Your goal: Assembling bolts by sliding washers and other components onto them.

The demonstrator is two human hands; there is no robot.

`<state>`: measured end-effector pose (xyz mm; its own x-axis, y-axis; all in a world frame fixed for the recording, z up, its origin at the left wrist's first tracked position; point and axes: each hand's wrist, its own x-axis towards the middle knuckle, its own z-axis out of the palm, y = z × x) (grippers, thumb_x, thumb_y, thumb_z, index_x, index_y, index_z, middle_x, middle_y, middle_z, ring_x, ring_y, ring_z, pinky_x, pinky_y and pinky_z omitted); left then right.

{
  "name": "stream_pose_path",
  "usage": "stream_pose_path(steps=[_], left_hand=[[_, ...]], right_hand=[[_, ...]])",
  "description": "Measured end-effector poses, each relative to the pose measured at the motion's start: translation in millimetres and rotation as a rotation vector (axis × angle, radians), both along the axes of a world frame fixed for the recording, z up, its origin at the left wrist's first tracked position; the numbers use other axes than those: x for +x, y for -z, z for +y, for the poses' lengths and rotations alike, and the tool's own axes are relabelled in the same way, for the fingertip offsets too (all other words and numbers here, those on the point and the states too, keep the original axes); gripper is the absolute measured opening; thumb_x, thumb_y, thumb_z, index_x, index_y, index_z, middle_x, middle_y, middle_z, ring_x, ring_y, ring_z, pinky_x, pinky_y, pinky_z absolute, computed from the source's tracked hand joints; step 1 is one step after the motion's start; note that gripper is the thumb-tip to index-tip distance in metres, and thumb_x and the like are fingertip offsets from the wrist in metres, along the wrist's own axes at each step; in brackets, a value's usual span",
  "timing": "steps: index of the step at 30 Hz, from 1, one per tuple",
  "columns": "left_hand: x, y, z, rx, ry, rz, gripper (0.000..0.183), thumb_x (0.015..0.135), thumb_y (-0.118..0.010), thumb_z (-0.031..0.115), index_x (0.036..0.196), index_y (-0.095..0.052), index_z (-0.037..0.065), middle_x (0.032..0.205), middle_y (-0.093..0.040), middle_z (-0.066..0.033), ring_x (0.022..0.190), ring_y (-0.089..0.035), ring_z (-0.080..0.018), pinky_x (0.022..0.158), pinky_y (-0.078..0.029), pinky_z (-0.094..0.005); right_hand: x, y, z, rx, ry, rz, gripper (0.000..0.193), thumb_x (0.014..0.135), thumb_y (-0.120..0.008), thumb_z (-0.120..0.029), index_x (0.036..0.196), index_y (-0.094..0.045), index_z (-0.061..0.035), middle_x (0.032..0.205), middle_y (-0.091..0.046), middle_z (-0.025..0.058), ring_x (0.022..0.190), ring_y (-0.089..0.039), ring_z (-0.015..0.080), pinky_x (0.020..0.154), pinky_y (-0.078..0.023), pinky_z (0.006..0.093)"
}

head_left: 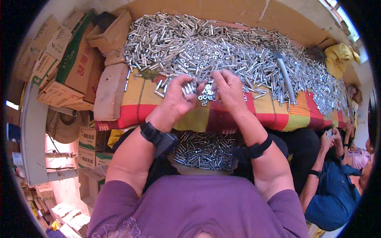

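My left hand [177, 96] is closed around several short silver metal bolts [189, 88], their ends showing between thumb and fingers. Close beside it, my right hand [231, 88] has its thumb and fingertips pressed together. Whatever small piece it may pinch is too blurred to make out. Both hands hover over the near edge of a heap of metal bolts [166, 41]. Loose washers and nuts [208, 94] lie just below and between the hands, on a checkered red and yellow blanket [135, 111].
A container of bolts [204, 152] sits below the blanket's edge, between my legs. Cardboard boxes [81, 73] and a pale block [110, 93] stand left. A grey curved strip [286, 77] and yellow cap [337, 59] lie right. Nearby, another person's hands [328, 139] hold metal pieces.
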<state>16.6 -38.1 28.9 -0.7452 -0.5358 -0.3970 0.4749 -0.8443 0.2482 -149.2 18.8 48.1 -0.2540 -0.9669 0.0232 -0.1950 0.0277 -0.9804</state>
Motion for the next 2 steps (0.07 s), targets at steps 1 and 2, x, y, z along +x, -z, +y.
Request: stream_pose_path(steps=[1,2], left_hand=[[-0.2,-16.2,0.5,0.078,-0.093,-0.049,0.028,0.083,-0.047,0.015,0.101,-0.055,-0.005,0.088,-0.064,-0.0136,0.069,-0.065,-0.0200,0.036,-0.041,-0.0171],[0.0,-17.7,1.1,0.074,-0.091,-0.047,0.028,0.083,-0.047,0.015,0.101,-0.055,-0.005,0.088,-0.064,-0.0136,0.069,-0.065,-0.0200,0.036,-0.041,-0.0171]], right_hand=[[-4.9,1.9,-3.3,-0.003,0.002,0.002,0.026,0.083,-0.066,-0.027,0.082,-0.060,-0.0014,0.065,-0.061,0.0060,0.057,-0.057,0.0134,0.053,-0.046,0.0303],[-8.7,5.2,-7.2,-0.208,0.029,0.473,0.018,0.088,-0.060,-0.024,0.088,-0.061,-0.0054,0.071,-0.063,0.0060,0.061,-0.060,0.0192,0.056,-0.048,0.0339]])
